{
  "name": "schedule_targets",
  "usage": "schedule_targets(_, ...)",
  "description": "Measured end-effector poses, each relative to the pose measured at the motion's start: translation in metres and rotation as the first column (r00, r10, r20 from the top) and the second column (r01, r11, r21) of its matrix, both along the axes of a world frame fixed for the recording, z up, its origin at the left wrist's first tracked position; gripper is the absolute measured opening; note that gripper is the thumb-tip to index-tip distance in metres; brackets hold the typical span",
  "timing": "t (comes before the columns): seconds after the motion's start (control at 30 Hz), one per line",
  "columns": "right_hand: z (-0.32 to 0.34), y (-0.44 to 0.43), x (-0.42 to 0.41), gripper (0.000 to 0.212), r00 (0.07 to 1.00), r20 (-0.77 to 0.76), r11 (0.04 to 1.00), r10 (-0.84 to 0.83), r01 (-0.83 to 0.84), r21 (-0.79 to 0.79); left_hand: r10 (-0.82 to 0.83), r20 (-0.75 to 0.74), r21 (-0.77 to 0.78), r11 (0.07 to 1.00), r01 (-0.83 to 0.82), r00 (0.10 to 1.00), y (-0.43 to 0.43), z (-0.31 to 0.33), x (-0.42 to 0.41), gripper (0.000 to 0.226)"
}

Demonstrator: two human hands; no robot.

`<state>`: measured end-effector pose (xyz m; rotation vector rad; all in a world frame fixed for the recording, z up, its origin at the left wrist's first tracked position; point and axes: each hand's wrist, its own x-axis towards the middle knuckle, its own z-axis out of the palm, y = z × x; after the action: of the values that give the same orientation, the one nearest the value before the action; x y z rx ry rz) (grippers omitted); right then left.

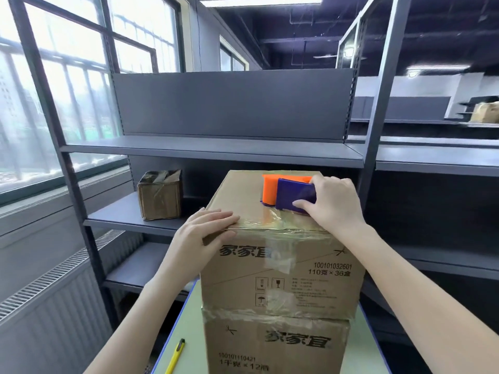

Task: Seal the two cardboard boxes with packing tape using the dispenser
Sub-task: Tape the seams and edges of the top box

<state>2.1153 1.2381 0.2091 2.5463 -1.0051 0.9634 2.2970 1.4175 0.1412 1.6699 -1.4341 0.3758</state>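
Note:
Two cardboard boxes are stacked on a pale green table (178, 344). The upper box (283, 268) stands on the lower box (278, 346). A purple and orange tape dispenser (289, 193) rests on top of the upper box near its front edge. My right hand (334, 203) grips the dispenser from the right. Clear tape (280, 225) runs along the front top edge and down the front face. My left hand (208, 236) presses flat on the front left top corner of the upper box, thumb on the front face.
A yellow utility knife (175, 356) lies on the table left of the lower box. A small taped cardboard box (159, 194) sits on the grey metal shelving (216, 149) behind. Windows and a radiator cover line the left wall.

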Motion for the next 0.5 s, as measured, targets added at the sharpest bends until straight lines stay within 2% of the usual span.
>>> schedule_targets(0.17, -0.010, -0.004, 0.005, 0.055, 0.996, 0.064, 0.997, 0.068, -0.065, -0.042, 0.029, -0.008, -0.062, 0.998, -0.029, 1.000, -0.001, -0.002, -0.006, 0.032)
schedule_targets(0.27, -0.015, 0.002, 0.003, 0.037, 0.968, 0.090, 0.943, 0.236, -0.206, -0.260, 0.069, 0.007, -0.108, 0.992, -0.068, 0.998, -0.001, -0.003, -0.014, 0.026)
schedule_targets(0.3, -0.019, 0.008, 0.002, 0.032, 0.955, 0.071, 0.926, 0.287, -0.258, -0.276, 0.084, 0.023, -0.126, 0.989, -0.080, 0.996, 0.000, -0.003, -0.019, 0.027)
schedule_targets(0.37, -0.027, 0.023, 0.002, 0.033, 0.931, 0.020, 0.904, 0.365, -0.349, -0.245, 0.118, 0.051, -0.147, 0.983, -0.110, 0.992, 0.003, -0.004, -0.029, 0.030)
schedule_targets(0.5, -0.044, 0.042, -0.004, 0.056, 0.913, 0.029, 0.911, 0.407, -0.404, -0.084, 0.255, 0.132, -0.163, 0.959, -0.232, 0.958, 0.009, -0.009, -0.053, 0.030)
